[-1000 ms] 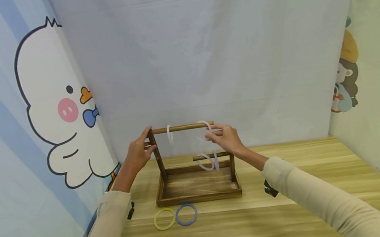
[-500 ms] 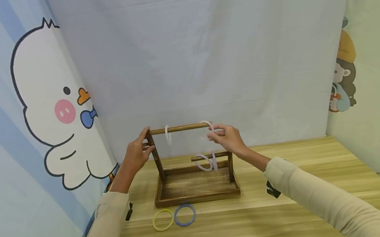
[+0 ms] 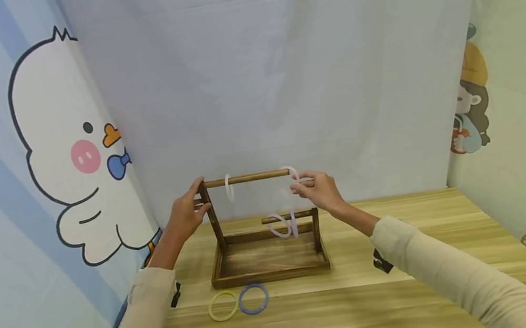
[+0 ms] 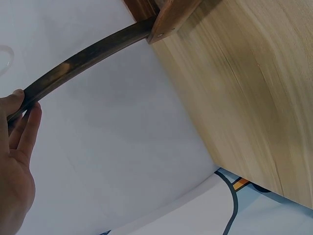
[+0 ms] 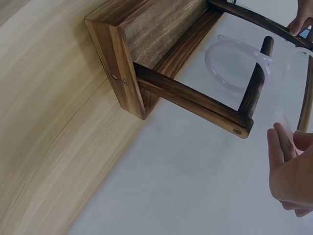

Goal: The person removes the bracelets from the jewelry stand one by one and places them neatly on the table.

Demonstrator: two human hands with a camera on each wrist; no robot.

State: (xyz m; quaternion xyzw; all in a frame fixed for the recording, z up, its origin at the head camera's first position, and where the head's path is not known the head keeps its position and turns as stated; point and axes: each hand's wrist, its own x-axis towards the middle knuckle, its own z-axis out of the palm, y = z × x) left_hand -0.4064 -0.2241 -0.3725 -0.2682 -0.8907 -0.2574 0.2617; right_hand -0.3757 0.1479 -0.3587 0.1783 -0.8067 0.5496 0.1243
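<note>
A dark wooden bangle stand (image 3: pixel 274 276) has a long upper bar, a short lower bar and a tray base. My left hand (image 3: pixel 184 216) grips the top of its tall post (image 4: pixel 88 54), thumb on one side and fingers on the other. At the free end of the upper bar, my right hand (image 3: pixel 321 191) pinches a pale, see-through bangle (image 3: pixel 295 172) between thumb and fingers. Farther left on that bar hangs a white bangle (image 3: pixel 228 187). Two lavender bangles (image 3: pixel 293 224) hang on the lower bar, one of them tilted.
On the wood-grain table (image 3: pixel 395 257), a yellow bangle (image 3: pixel 224 320) and a blue bangle (image 3: pixel 254 312) lie flat in front of the tray. A pale curtain (image 3: pixel 311 75) closes off the back. Printed cloths stand at both sides.
My right hand has drawn the pale bangle rightward along the upper bar to its tip. My left hand keeps its grip on the post. The whole view has drifted slightly.
</note>
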